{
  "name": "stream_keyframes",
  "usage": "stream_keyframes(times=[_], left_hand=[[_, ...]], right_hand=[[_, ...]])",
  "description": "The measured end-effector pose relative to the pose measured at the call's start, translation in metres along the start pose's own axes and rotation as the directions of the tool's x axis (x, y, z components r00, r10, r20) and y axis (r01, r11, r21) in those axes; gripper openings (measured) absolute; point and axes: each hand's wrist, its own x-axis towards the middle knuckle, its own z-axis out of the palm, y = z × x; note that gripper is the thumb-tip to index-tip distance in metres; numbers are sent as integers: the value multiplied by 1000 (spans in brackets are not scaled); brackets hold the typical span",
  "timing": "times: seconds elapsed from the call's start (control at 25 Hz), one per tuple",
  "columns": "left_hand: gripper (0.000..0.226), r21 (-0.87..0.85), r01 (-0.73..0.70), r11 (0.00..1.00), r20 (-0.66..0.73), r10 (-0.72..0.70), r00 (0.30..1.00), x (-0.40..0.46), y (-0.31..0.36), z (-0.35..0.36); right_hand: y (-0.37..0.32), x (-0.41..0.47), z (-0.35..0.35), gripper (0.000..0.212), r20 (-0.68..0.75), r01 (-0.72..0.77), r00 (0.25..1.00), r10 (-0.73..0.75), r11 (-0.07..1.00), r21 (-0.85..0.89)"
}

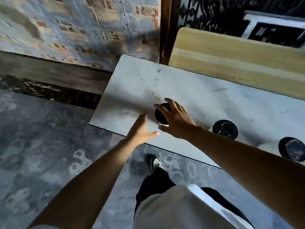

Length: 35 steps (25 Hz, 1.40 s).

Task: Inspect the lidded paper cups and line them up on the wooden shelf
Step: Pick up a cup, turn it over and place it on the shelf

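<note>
Three lidded cups point(160, 115) point(224, 129) point(291, 149) in a row on the slab point(189, 90); wooden shelf point(231, 58) behind; hands at the leftmost.

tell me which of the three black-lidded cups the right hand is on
The leftmost cup, nearest the marble slab's left end. The right hand is spread over its lid; the middle cup and rightmost cup stand untouched.
</note>
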Motion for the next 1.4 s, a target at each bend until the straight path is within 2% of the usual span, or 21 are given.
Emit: stream_keyframes(times=[0.12, 0.2, 0.32, 0.4, 0.52, 0.6, 0.68, 0.76, 0.84, 0.96, 1.08, 1.24, 1.4], left_hand=[[78, -142, -105, 984, -17, 104, 994, 17, 14, 13], [60, -208, -131, 969, -52, 123, 991, 24, 30, 21], [48, -281, -146, 948, -87, 126, 988, 27, 45, 16], [44, -290, -122, 949, -15, 123, 992, 21, 51, 11], [52, -361, -135, 923, 19, 153, 988, 4, 56, 2], [65, -385, -140, 912, 5, 154, 988, -10, 64, -4], [68, -424, -140, 895, -18, 147, 989, -22, 75, -13], [59, -447, -155, 881, -38, 154, 987, -34, 90, -24], [54, -458, -184, 870, -58, 177, 982, -44, 105, -34], [63, -407, -245, 880, -83, 231, 969, -58, 123, -43], [65, -398, -263, 879, -84, 250, 965, -67, 137, -43], [71, -304, -312, 900, -111, 291, 950, -70, 147, -42], [72, -293, -307, 906, -111, 286, 952, -73, 149, -42]], right_hand=[[3, 6, 2, 72, -61, -60, 996, 64, 996, 59], [8, 7, 2, 69, -58, -94, 993, 99, 992, 88], [14, 8, -5, 71, -34, -96, 994, 102, 984, 151], [18, 5, -14, 66, -37, -131, 989, 145, 959, 251], [30, -4, -31, 57, -7, -242, 959, 283, 832, 500], [38, -14, -46, 53, 38, -274, 941, 336, 690, 670], [41, -24, -60, 47, 63, -254, 934, 353, 530, 809], [43, -35, -71, 40, 53, -224, 930, 365, 446, 866], [47, -46, -76, 43, 30, -182, 931, 363, 393, 901], [51, -57, -75, 40, 14, -118, 938, 345, 282, 952], [48, -63, -75, 44, -10, -100, 924, 383, 266, 959], [48, -65, -68, 46, -29, -90, 893, 450, 240, 966], [45, -69, -63, 46, -49, -64, 896, 441, 237, 969]])
